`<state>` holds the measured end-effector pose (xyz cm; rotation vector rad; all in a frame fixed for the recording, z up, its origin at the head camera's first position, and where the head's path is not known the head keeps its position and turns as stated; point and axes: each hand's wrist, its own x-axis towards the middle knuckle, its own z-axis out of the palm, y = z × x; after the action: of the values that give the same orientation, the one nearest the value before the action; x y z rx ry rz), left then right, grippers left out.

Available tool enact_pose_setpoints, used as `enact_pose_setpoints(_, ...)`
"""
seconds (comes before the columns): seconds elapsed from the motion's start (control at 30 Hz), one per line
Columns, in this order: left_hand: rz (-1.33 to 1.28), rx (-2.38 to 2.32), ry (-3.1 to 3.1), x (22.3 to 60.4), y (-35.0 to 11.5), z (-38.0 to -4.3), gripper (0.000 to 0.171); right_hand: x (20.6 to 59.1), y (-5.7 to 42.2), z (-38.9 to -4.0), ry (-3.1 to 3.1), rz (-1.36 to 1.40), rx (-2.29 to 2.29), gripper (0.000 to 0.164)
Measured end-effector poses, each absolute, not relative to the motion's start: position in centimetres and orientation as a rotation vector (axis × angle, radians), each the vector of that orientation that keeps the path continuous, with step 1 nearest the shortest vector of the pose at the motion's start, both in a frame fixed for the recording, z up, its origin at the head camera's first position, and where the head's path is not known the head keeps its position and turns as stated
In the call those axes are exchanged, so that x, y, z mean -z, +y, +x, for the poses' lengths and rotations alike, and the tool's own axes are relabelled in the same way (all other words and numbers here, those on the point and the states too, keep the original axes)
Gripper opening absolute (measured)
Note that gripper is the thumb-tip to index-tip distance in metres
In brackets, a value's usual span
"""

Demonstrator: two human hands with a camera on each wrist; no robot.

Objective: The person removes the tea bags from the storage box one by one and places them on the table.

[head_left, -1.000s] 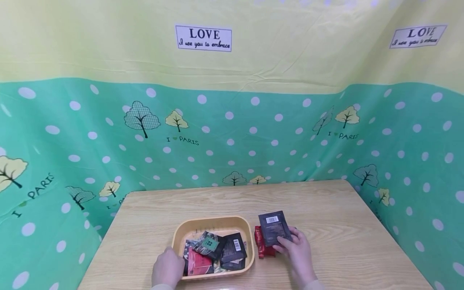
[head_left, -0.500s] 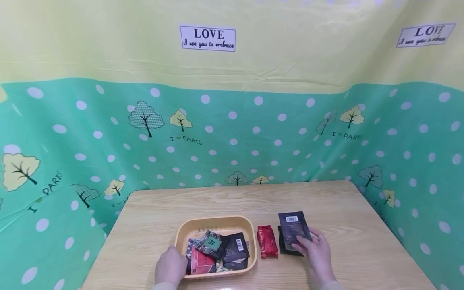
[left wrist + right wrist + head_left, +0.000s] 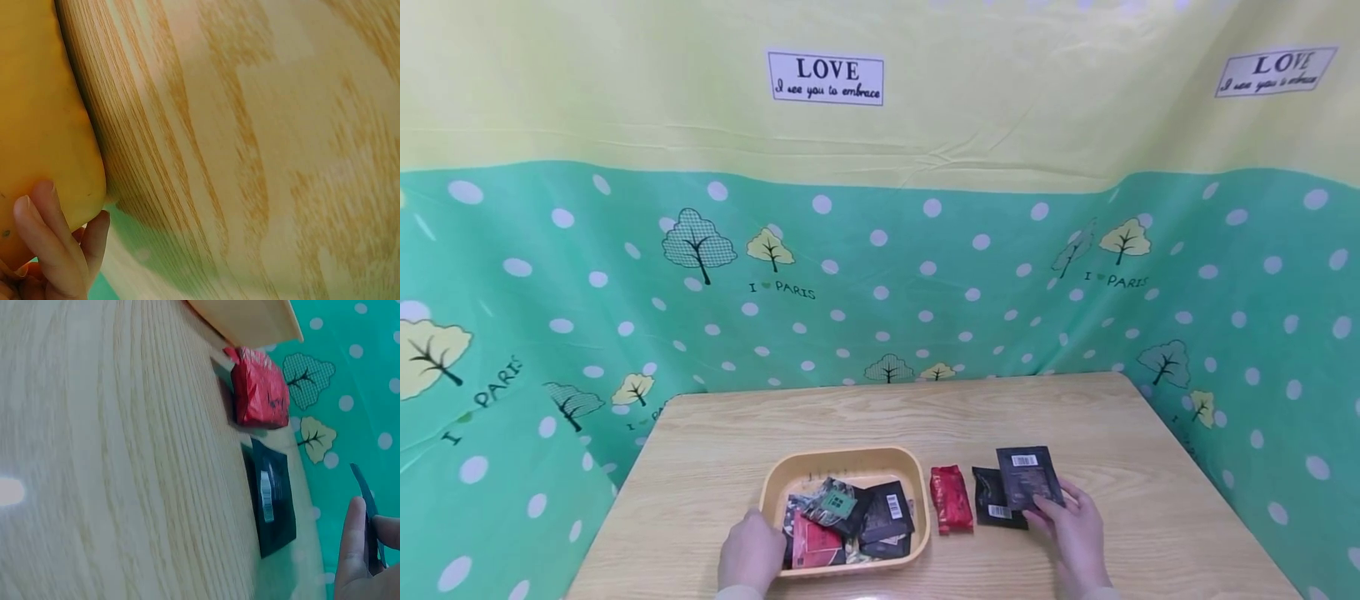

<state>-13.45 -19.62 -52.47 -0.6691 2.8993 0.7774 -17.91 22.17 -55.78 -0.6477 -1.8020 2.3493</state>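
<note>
At right, the held sachet (image 3: 1027,478) points lengthwise forward

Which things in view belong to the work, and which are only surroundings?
Probably the work:
flat black packet, pinched by the right hand
yellow plastic tray, gripped by the left hand
assorted packets inside the tray
shiny red foil packet
second black packet with white barcode

Surroundings:
pale wood-grain table
green-and-yellow printed cloth backdrop

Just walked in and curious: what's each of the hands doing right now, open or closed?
Left hand: closed, holding the yellow tray at its edge.
Right hand: closed, pinching a black packet between thumb and fingers.
</note>
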Motion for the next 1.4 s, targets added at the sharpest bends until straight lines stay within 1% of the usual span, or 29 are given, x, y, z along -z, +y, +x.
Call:
enact_pose_setpoints(0.13, -0.673, -0.783, 2.894, 52.5, -19.6, -13.5, 0.035, 53.8, 22.1, -17.2, -1.871, -0.669, -2.271, 0.073)
enact_pose_setpoints(0.3, -0.673, -0.782, 2.893, 52.6, -19.7, -13.4, 0.035, 52.7, 22.5, -16.7, -1.911, -0.744, -2.235, 0.074)
enact_pose_setpoints(0.5, -0.669, -0.786, 2.891, 52.6, -19.8, -13.4, 0.035, 53.2, 23.5, -16.6, -1.933, -0.797, -2.203, 0.077)
enact_pose_setpoints(0.7, -0.658, -0.787, 2.912, 52.6, -19.8, -13.4, 0.033, 54.2, 24.5, -16.9, -1.89, -0.778, -2.22, 0.076)
enact_pose_setpoints(0.93, -0.657, -0.771, 2.905, 52.5, -19.6, -13.4, 0.033, 54.5, 25.2, -17.1, -2.002, -0.858, -2.178, 0.075)
enact_pose_setpoints(1.4, -0.66, -0.767, 2.891, 52.4, -19.6, -13.4, 0.033, 55.7, 25.8, -17.6, -2.08, -0.841, -2.193, 0.074)
